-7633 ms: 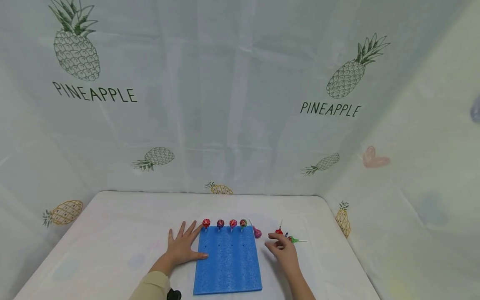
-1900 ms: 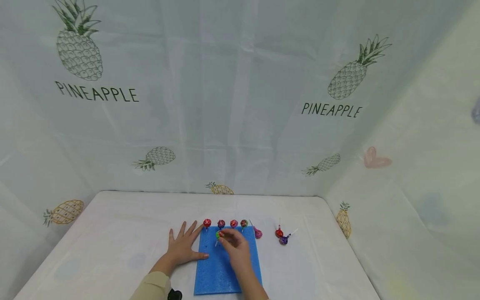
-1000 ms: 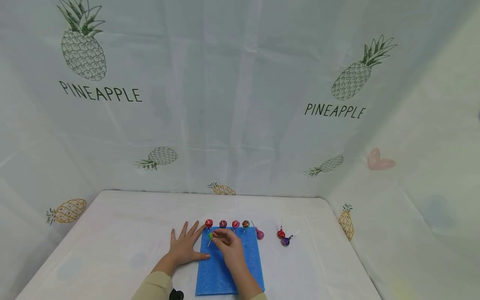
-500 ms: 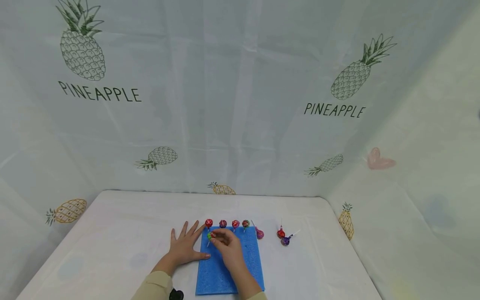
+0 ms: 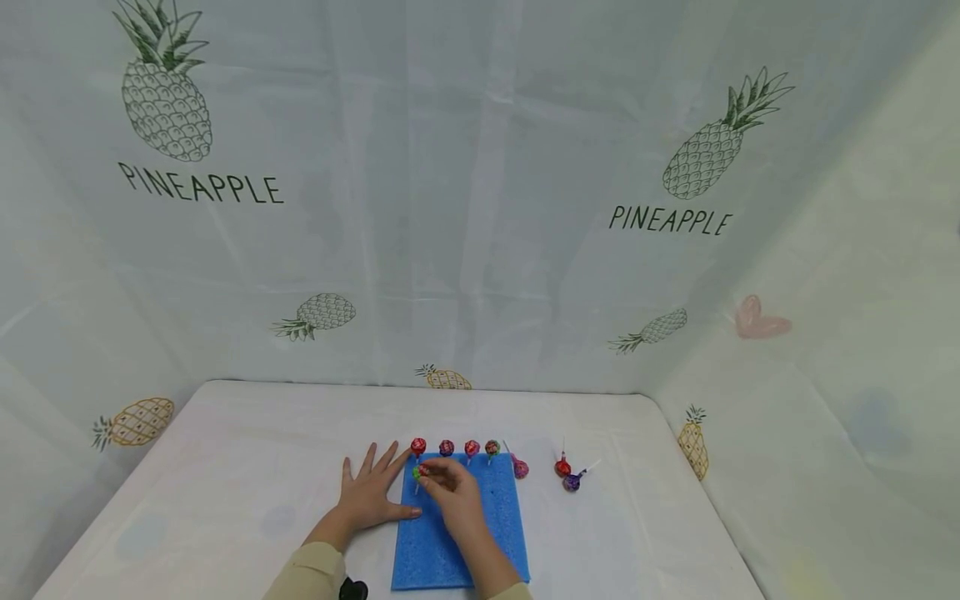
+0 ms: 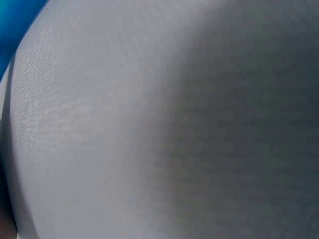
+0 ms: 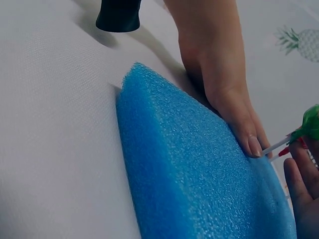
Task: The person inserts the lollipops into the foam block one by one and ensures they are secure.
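Note:
My right hand (image 5: 459, 498) pinches a green-wrapped lollipop (image 5: 417, 472) by its head, with the white stick pointing down at the upper left of the blue foam board (image 5: 461, 554). In the right wrist view the lollipop's green wrapper (image 7: 311, 122) and stick show beside my right fingers (image 7: 301, 169), the stick's lower end right by my left thumb. Spread flat, my left hand (image 5: 367, 497) rests at the board's left edge, thumb on the foam. Several lollipops stand upright along the far edge, among them a red one (image 5: 418, 446) and a purple one (image 5: 447, 447).
A pink lollipop (image 5: 521, 469) lies by the board's far right corner. Farther right on the white table (image 5: 630, 517) lie a red lollipop (image 5: 562, 467) and a purple lollipop (image 5: 572, 482). A black object (image 5: 353, 589) sits near the left sleeve.
My right hand has taken the green lollipop from the loose ones on the right and carried it left over the board. Lately it has shifted only slightly; my left hand stays in place.

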`<state>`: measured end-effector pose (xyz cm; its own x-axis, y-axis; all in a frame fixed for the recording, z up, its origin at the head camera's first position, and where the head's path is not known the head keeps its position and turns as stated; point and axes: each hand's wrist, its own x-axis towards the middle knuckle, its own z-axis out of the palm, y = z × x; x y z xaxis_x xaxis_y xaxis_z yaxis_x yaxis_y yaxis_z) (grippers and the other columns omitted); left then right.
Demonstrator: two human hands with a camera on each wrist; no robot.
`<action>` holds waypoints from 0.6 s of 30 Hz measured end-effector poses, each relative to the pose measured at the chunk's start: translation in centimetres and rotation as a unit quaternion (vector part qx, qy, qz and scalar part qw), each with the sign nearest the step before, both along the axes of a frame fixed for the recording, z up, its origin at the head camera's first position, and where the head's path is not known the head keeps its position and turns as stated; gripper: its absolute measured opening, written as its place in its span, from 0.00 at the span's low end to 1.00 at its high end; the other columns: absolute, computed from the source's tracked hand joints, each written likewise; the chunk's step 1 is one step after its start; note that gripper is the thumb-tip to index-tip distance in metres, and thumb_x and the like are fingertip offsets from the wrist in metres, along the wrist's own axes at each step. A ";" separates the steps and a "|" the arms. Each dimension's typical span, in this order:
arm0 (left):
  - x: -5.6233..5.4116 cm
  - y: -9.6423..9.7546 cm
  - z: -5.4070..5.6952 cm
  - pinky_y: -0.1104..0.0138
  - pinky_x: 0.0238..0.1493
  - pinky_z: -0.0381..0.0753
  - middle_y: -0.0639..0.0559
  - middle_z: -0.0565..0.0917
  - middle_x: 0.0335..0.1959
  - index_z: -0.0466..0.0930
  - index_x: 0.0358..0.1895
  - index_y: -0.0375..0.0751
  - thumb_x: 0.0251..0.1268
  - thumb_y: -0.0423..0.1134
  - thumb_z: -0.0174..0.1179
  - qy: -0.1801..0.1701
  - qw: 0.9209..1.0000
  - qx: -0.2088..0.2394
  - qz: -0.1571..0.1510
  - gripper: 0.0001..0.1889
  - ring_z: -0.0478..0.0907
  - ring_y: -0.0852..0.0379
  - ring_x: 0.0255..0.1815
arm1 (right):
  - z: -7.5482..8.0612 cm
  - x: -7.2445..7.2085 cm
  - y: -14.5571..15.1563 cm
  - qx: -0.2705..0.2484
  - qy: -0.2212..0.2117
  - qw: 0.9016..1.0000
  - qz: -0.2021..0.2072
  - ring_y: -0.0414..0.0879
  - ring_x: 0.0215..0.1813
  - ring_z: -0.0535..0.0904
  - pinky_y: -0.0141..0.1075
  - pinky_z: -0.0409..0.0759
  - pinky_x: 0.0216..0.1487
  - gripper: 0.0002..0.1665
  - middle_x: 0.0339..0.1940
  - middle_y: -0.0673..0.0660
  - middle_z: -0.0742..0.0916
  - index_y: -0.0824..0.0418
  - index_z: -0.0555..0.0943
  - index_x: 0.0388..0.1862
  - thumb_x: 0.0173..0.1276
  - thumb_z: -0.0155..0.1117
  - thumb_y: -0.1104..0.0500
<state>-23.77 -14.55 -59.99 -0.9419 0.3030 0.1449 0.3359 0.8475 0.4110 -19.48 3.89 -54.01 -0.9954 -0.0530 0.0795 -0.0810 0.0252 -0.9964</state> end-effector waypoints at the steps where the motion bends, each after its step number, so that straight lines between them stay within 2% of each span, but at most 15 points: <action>1: 0.0 0.0 0.0 0.28 0.62 0.29 0.45 0.59 0.76 0.63 0.74 0.51 0.34 0.82 0.60 0.000 1.000 0.000 0.000 0.60 0.43 0.32 0.76 | 0.0 0.0 0.0 0.002 -0.001 1.000 -0.001 0.43 0.45 0.82 0.32 0.81 0.46 0.13 0.44 0.51 0.86 0.64 0.83 0.49 0.67 0.67 0.62; 10: -0.3 0.0 -0.3 0.29 0.63 0.28 0.46 0.58 0.76 0.63 0.74 0.52 0.34 0.83 0.59 -0.006 1.000 -0.011 0.006 0.60 0.42 0.32 0.76 | -0.6 -0.4 -0.5 -0.004 -0.002 1.000 0.006 0.44 0.46 0.81 0.30 0.79 0.48 0.13 0.45 0.52 0.86 0.63 0.83 0.49 0.66 0.67 0.62; 18: 0.0 0.1 0.1 0.28 0.62 0.29 0.45 0.60 0.75 0.64 0.73 0.50 0.34 0.80 0.62 0.003 1.000 -0.003 0.005 0.59 0.43 0.32 0.76 | -1.0 -0.5 -0.7 0.009 0.000 1.000 -0.001 0.42 0.45 0.80 0.30 0.78 0.47 0.14 0.46 0.51 0.86 0.63 0.83 0.50 0.66 0.67 0.63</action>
<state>-23.73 -14.48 -59.89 -0.9442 0.2943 0.1480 0.3293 0.8537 0.4034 -20.00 3.17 -55.05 -0.9955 -0.0515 0.0793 -0.0815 0.0433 -0.9957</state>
